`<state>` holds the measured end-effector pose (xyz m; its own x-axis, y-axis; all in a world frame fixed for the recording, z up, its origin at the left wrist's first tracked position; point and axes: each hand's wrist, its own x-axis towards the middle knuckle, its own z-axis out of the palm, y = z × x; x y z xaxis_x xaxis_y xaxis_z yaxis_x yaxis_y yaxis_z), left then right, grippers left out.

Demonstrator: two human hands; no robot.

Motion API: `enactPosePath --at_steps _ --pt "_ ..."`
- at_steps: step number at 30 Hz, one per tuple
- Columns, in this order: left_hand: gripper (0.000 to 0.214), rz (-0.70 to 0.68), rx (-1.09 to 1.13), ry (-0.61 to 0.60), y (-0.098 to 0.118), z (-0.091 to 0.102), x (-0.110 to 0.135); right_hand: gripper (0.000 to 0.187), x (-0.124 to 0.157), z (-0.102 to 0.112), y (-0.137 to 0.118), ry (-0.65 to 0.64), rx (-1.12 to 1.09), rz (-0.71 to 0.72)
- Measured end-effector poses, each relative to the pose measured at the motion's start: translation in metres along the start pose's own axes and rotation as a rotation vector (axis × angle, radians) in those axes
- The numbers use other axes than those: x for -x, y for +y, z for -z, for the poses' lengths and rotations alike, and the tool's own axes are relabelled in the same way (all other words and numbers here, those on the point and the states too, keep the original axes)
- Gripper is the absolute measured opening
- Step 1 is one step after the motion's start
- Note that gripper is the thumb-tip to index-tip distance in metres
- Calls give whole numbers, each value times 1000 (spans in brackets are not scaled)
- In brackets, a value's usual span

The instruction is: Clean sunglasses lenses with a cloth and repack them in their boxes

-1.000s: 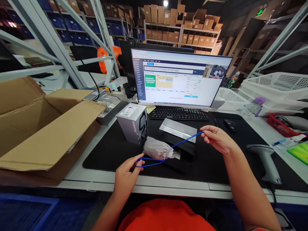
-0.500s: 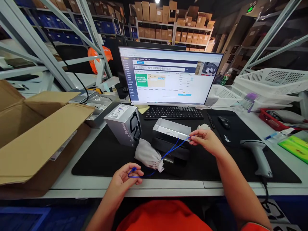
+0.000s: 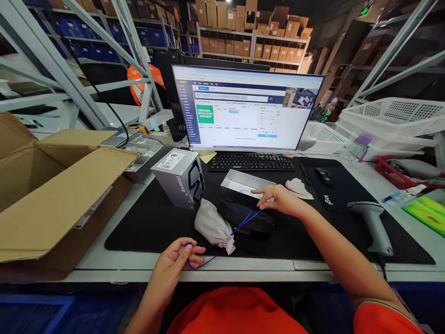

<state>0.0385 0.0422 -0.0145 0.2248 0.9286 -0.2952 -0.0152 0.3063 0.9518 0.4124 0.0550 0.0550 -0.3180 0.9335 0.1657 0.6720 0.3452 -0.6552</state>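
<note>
A grey drawstring pouch (image 3: 212,226) lies on the black desk mat (image 3: 146,222), with a blue cord (image 3: 243,221) running out of its mouth to both sides. My left hand (image 3: 175,260) pinches one end of the cord near the desk's front edge. My right hand (image 3: 280,199) has its fingers stretched over the black case (image 3: 243,214) and the silver tray (image 3: 243,185), with the cord's other end just under it. A grey product box (image 3: 179,178) stands left of the tray.
An open cardboard carton (image 3: 52,185) fills the left. Monitor (image 3: 246,109), keyboard (image 3: 250,163) and mouse (image 3: 323,176) sit behind. A crumpled white cloth (image 3: 299,188) lies near the tray. A barcode scanner (image 3: 373,222) and white baskets (image 3: 389,120) are on the right.
My right hand has come down and leftward from holding the cord taut in the air to resting over the tray and case. The left hand has drawn its cord end nearer to me.
</note>
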Motion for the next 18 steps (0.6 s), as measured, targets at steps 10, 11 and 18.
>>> enactPosePath --at_steps 10,11,18 --pt "58 -158 -195 110 -6 13 -4 23 8 3 0 7 -127 -24" --pt "56 -187 -247 124 -7 15 -5 25 8 4 -4 -43 -153 -42" --pt "44 -374 -314 287 -3 16 -5 30 -2 3 -22 -304 -317 -108"
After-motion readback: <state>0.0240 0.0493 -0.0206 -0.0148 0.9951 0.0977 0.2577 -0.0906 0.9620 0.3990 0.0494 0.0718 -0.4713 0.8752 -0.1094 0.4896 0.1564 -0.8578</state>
